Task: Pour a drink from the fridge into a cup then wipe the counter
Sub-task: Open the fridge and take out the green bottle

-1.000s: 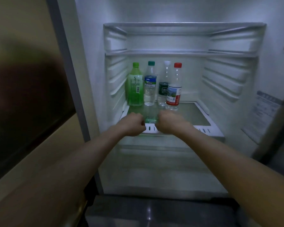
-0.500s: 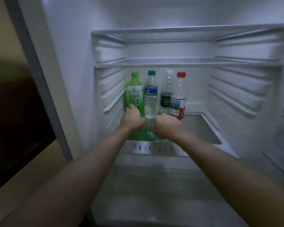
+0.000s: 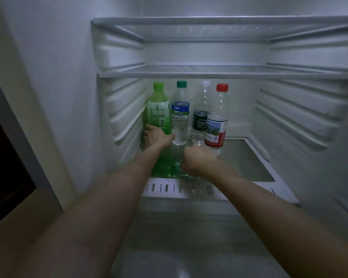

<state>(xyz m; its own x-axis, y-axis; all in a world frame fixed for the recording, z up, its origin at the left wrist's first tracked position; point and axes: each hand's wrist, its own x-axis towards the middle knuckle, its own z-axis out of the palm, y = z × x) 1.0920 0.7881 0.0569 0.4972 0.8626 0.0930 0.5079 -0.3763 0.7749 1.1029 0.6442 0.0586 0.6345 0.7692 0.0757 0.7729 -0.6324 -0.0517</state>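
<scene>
Farther in than half a second ago, left hand (image 3: pixel 158 136) curls around the base of the green bottle (image 3: pixel 158 109), leftmost on the fridge shelf (image 3: pixel 249 163); right hand (image 3: pixel 198 160) stays fisted, holding nothing.

Row of 4 bottles (image 3: pixel 180 121) on lower shelf (image 3: pixel 249 163), back left; left hand (image 3: pixel 157 135) round the leftmost bottle (image 3: pixel 158 115) at its base, right hand (image 3: pixel 197 163) just before the row.
</scene>
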